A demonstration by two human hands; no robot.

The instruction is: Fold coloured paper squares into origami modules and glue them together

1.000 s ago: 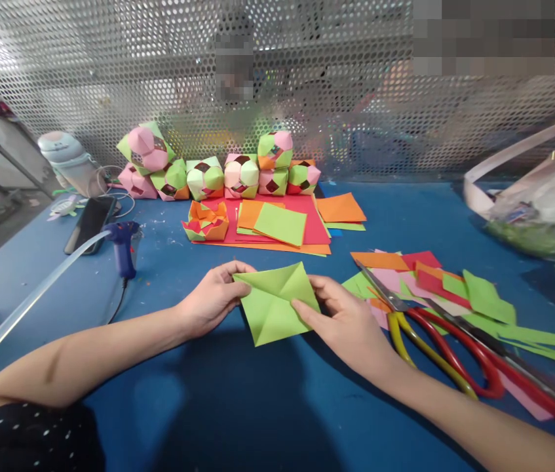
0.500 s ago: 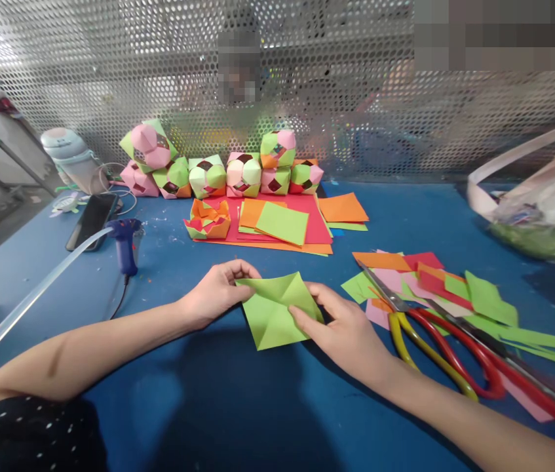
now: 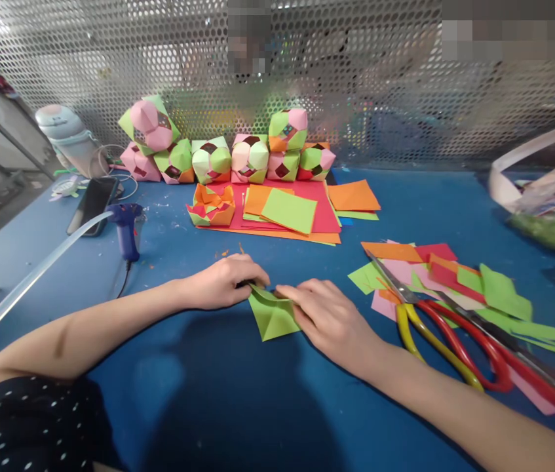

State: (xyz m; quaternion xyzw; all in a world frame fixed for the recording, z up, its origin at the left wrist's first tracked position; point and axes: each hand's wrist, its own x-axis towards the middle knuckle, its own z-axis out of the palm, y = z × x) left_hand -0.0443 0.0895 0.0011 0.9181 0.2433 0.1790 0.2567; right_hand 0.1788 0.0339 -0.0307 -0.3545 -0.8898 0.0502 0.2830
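Stretches the bare left forearm inward from the lower left, rising gently to a nearly straight wrist. Curls the left hand into a close pinch, with knuckles up and fingers bent over toward the right. Reaches the bare right forearm in from the lower right, on a diagonal. Turns the back of the right hand upward, bends its fingers loosely leftward, and points the fingertips at the left hand, close but apart.

Both hands hold the green paper over the worktop; scissors lie toward its right edge.
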